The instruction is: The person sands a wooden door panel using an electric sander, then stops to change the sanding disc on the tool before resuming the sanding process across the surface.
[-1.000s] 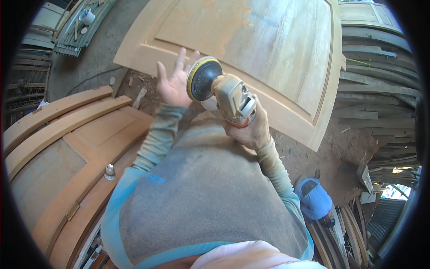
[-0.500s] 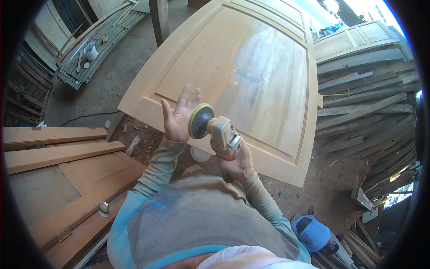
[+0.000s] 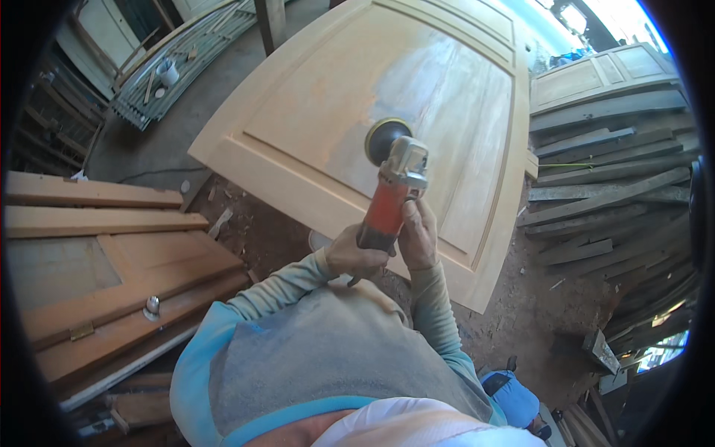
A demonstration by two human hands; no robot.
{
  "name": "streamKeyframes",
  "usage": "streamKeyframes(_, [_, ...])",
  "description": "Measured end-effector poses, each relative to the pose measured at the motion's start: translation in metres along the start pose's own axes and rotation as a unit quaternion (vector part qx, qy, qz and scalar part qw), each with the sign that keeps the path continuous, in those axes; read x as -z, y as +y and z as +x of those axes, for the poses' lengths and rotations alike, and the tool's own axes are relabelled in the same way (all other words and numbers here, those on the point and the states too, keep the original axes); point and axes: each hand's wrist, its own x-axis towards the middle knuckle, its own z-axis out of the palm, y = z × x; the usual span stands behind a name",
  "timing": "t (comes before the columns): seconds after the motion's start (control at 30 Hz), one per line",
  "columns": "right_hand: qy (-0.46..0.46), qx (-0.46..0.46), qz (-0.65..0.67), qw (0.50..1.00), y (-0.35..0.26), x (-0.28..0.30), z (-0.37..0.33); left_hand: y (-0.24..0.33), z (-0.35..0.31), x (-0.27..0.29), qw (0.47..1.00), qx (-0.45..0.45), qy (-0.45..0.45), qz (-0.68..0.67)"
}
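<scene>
I hold a red-bodied angle grinder (image 3: 383, 208) with a metal head and a round, yellow-edged sanding pad (image 3: 381, 141). My left hand (image 3: 356, 255) is wrapped round its dark rear end. Farther forward, my right hand (image 3: 418, 237) grips its right side, close to the head. Beneath the tool lies a large wooden panelled door (image 3: 298, 97), its central panel partly pale and whitish. The pad is over that panel; whether it touches the wood I cannot tell. The tool hides parts of my fingers.
An orange-brown door (image 3: 179, 257) with a round knob (image 3: 152, 307) lies at the left, beside two wooden beams (image 3: 104, 221). Stacked planks (image 3: 596, 190) fill the right. A white bucket (image 3: 167, 72) stands far left. A blue cap-like item (image 3: 512, 397) is low on the right.
My left hand, open beside the pad before, now grips the grinder's rear. The grinder has moved forward over the door and turned, and my right hand holds it nearer the head.
</scene>
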Motion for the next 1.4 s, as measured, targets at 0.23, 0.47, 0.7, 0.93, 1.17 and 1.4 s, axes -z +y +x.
streamKeyframes(0.23, [0.063, -0.044, 0.100, 0.992, 0.020, 0.071, -0.041, -0.037, 0.036, -0.041, 0.997, 0.058, -0.004, 0.046])
streamKeyframes(0.47, [0.180, -0.110, 0.094, 0.973, 0.004, 0.095, -0.046, -0.062, 0.065, -0.088, 0.997, 0.071, 0.014, 0.020])
streamKeyframes(0.7, [0.156, -0.130, -0.129, 0.971, -0.007, 0.098, -0.035, -0.055, 0.083, -0.083, 0.998, 0.065, -0.013, 0.019])
streamKeyframes(0.93, [0.139, -0.191, -0.201, 0.951, 0.005, 0.070, -0.008, -0.067, 0.073, -0.058, 0.983, 0.031, 0.010, -0.180])
streamKeyframes(1.17, [0.075, -0.131, -0.287, 0.946, 0.041, 0.006, 0.015, -0.045, 0.061, 0.001, 0.973, -0.009, 0.133, -0.190])
streamKeyframes(1.4, [0.109, -0.150, -0.325, 0.927, 0.059, -0.033, 0.028, -0.032, 0.048, 0.036, 0.960, -0.051, 0.119, -0.248])
